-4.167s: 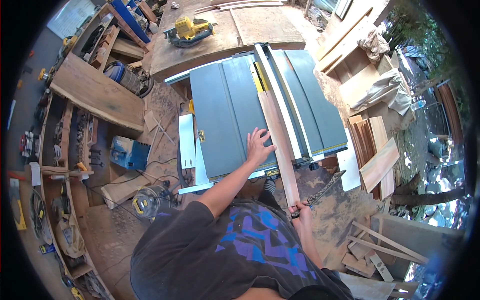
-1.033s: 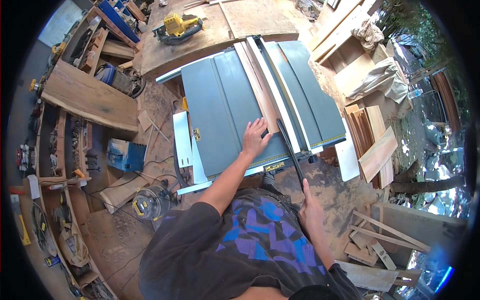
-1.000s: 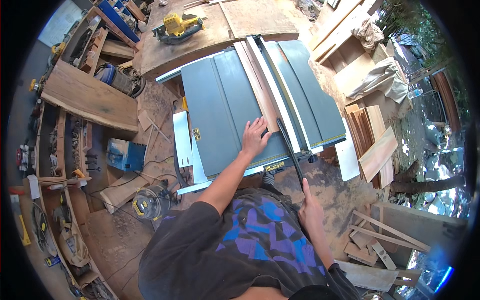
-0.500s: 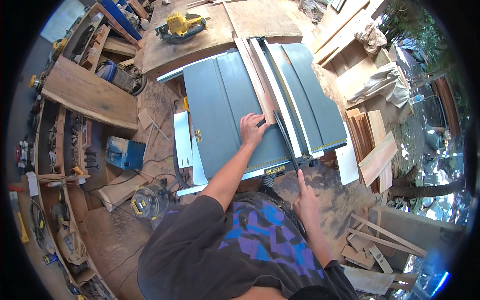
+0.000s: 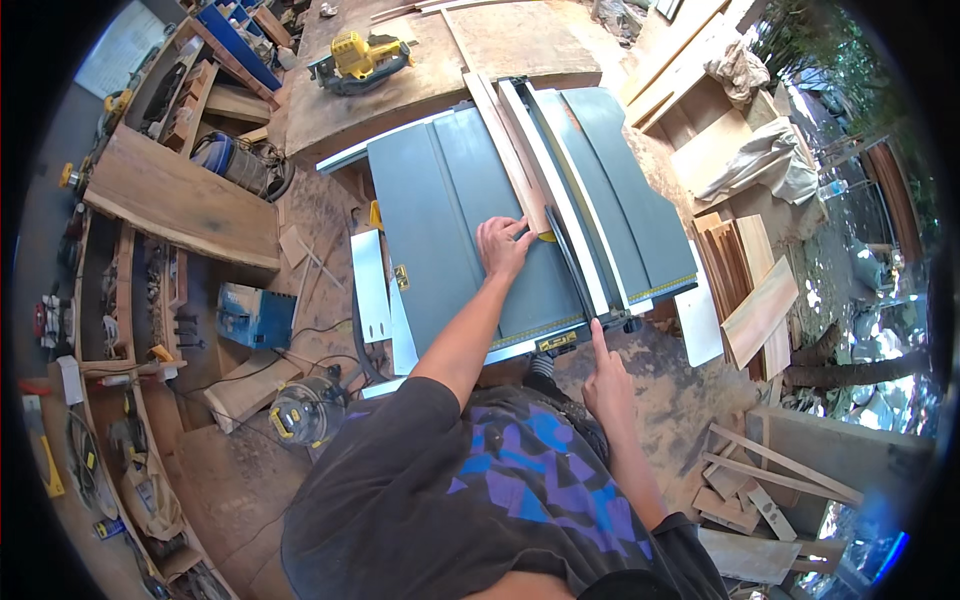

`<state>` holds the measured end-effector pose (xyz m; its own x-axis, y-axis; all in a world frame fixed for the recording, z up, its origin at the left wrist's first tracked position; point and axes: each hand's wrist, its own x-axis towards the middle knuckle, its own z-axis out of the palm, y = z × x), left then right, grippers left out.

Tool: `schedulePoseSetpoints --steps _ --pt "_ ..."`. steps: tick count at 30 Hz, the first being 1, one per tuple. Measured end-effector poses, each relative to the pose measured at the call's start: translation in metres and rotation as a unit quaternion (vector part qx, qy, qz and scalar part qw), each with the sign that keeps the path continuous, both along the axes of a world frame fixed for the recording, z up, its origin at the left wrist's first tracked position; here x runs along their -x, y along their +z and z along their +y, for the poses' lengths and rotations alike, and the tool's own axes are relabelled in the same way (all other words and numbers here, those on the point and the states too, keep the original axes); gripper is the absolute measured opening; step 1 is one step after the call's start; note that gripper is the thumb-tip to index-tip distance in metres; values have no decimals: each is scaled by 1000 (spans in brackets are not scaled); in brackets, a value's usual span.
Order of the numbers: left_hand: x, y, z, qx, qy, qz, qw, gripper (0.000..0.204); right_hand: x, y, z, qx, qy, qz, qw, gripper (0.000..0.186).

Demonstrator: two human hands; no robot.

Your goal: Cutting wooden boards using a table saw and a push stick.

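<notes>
"Where's the wooden strip [image 5: 506, 146]?"
"On the saw table [image 5: 415, 225], alongside the fence [image 5: 553, 190], presumably for guidance."
"Hands?"
"Left hand [image 5: 503, 247] bent by its near end, pinching unclear; right hand [image 5: 607, 385] grips a black stick [image 5: 571, 264], likely for reach."

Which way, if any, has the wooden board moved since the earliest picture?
Yes, away from the person: the near end of the wooden board then overhung the front edge of the saw table; now it lies well inside.
</notes>
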<state>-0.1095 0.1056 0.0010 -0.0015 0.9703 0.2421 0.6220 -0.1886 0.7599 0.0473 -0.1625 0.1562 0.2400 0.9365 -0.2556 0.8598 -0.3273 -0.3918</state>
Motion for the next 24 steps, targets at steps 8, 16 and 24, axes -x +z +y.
schedulePoseSetpoints --steps 8,16,24 --pt "12 -10 18 21 -18 72 997 31 17 16 24 56 -24 4 998 89" --pt "24 -7 37 24 -66 130 989 42 15 -7 40 -9 -15 -5 1000 91" --pt "39 13 67 -49 -150 367 917 65 21 -6 69 25 -23 5 999 88"
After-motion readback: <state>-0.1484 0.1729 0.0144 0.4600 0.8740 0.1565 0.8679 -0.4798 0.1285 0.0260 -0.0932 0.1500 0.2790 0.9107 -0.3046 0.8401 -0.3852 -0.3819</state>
